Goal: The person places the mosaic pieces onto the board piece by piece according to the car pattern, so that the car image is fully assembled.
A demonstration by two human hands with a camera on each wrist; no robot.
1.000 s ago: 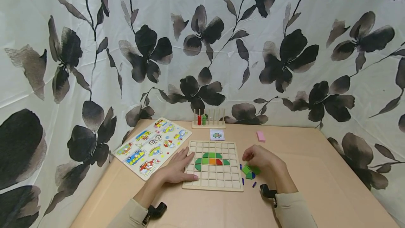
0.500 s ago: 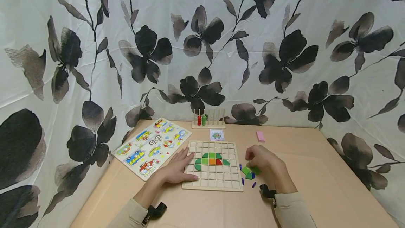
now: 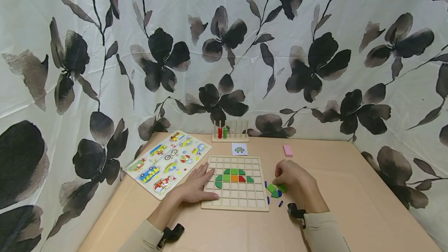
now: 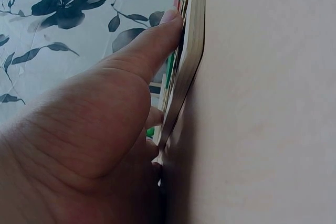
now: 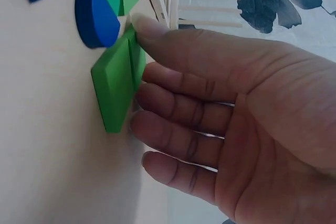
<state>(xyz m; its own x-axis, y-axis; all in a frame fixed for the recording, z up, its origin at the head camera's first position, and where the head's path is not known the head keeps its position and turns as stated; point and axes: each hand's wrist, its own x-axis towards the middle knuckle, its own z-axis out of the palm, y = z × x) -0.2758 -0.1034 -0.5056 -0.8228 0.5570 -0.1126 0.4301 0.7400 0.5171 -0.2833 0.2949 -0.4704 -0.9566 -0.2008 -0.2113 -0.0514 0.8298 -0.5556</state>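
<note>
My left hand (image 3: 197, 186) lies flat with fingers spread on the left edge of a wooden grid board (image 3: 245, 201). Its thumb (image 4: 157, 38) rests over the board's near left corner. On the grid sit green, orange and red blocks (image 3: 234, 178) forming a small figure. My right hand (image 3: 295, 176) is over a small pile of loose pieces right of the board, fingers curled. In the right wrist view its thumb tip overlaps the edge of two green blocks (image 5: 113, 85), with the other fingers bent beside them. I cannot tell whether it pinches one. A blue half-round block (image 5: 96, 17) lies beside them.
A vehicle picture board (image 3: 169, 162) lies at the left. Behind the grid stand a small pattern card (image 3: 239, 149) and a peg rack (image 3: 231, 139) with red and green beads. A pink block (image 3: 287, 151) lies at the back right. Floral cloth hangs behind the table.
My right hand has shifted slightly to the right over the loose pieces. My left hand and the blocks on the grid stay where they were.
</note>
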